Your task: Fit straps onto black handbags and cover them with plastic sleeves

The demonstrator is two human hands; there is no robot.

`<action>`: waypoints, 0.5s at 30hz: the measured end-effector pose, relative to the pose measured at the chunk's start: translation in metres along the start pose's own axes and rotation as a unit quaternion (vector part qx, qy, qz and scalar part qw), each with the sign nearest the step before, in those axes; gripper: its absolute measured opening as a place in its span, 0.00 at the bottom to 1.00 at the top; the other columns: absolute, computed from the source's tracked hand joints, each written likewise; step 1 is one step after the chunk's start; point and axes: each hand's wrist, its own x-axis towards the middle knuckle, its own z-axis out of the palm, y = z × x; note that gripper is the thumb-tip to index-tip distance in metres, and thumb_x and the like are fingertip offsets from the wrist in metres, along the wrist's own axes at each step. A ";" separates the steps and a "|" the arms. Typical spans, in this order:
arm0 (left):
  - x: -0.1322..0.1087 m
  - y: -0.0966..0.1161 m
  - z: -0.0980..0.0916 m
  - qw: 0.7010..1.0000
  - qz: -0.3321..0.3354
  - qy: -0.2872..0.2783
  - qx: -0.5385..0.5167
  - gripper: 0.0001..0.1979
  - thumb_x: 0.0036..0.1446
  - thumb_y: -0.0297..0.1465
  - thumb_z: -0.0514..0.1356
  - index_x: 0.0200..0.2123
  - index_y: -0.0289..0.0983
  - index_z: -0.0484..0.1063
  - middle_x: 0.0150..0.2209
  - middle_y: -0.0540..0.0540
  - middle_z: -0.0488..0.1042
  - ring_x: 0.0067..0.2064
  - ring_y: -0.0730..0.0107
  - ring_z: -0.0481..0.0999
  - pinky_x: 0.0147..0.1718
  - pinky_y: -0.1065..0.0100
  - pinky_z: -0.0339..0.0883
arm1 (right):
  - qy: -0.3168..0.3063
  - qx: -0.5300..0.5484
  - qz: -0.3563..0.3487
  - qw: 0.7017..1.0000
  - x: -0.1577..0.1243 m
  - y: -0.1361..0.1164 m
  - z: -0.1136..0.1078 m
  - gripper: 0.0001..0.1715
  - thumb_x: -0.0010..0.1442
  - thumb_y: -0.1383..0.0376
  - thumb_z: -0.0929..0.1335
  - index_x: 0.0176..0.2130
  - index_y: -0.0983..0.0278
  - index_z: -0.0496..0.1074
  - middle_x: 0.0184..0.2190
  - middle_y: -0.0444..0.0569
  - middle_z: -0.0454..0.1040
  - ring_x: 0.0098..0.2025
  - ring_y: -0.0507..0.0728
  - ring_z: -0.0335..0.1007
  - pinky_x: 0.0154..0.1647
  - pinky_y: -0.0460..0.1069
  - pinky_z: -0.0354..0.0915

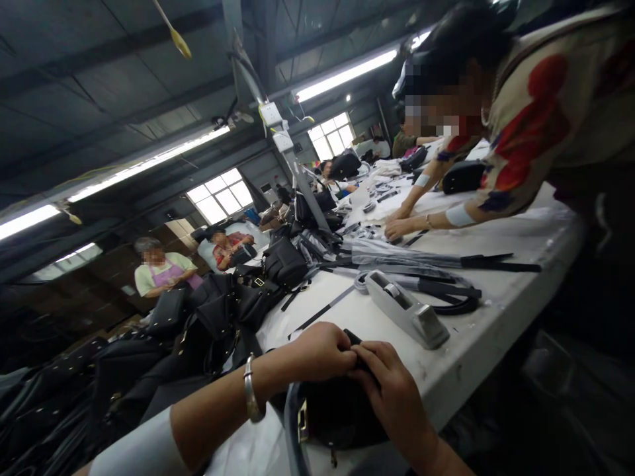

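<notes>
A black handbag with a gold-coloured buckle stands on the white table in front of me. My left hand, a silver bangle on its wrist, is closed at the bag's top edge. Beside it my right hand pinches the same top edge, its fingertips meeting those of the left. What exactly lies between the fingers is partly hidden. A grey strap or handle curves down the bag's left side.
A grey tape dispenser sits just beyond my hands. Black straps in clear plastic lie past it. Black bags are piled along the left. Across the white table, a co-worker leans in from the right; other people sit farther back.
</notes>
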 end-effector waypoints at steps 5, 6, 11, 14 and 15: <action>-0.002 -0.002 0.006 0.997 0.000 0.034 0.066 0.16 0.57 0.37 0.55 0.32 0.37 0.81 0.29 0.42 0.81 0.29 0.62 0.74 0.27 0.66 0.57 | -0.013 0.004 0.018 1.000 0.001 0.004 0.005 0.14 0.63 0.69 0.67 0.48 0.58 0.74 0.42 0.51 0.77 0.45 0.63 0.73 0.46 0.59 0.73; -0.003 -0.002 0.006 0.997 -0.001 0.038 0.068 0.16 0.58 0.37 0.55 0.33 0.38 0.81 0.31 0.41 0.81 0.31 0.59 0.76 0.28 0.66 0.59 | -0.018 0.008 0.032 0.999 0.003 0.005 0.004 0.14 0.63 0.69 0.68 0.48 0.58 0.74 0.43 0.51 0.77 0.46 0.64 0.73 0.47 0.59 0.73; -0.012 -0.006 0.012 0.992 -0.003 0.113 0.048 0.16 0.59 0.40 0.60 0.48 0.40 0.76 0.40 0.40 0.82 0.42 0.52 0.80 0.38 0.62 0.67 | -0.036 0.017 0.101 0.994 0.010 0.002 -0.009 0.14 0.60 0.67 0.71 0.47 0.58 0.77 0.42 0.51 0.78 0.46 0.65 0.73 0.49 0.60 0.71; -0.014 -0.013 0.021 0.991 0.039 0.128 0.017 0.18 0.59 0.41 0.62 0.52 0.44 0.74 0.43 0.43 0.82 0.44 0.53 0.80 0.41 0.63 0.68 | -0.067 0.051 0.146 0.986 0.015 -0.006 -0.019 0.10 0.61 0.61 0.72 0.43 0.57 0.80 0.39 0.50 0.79 0.44 0.64 0.74 0.47 0.58 0.70; -0.014 -0.016 0.023 0.991 0.053 0.124 0.009 0.16 0.60 0.42 0.62 0.50 0.44 0.76 0.42 0.44 0.82 0.44 0.54 0.80 0.41 0.64 0.68 | -0.083 0.075 0.169 0.979 0.017 -0.008 -0.022 0.10 0.60 0.59 0.72 0.42 0.57 0.81 0.38 0.50 0.79 0.43 0.63 0.75 0.46 0.57 0.70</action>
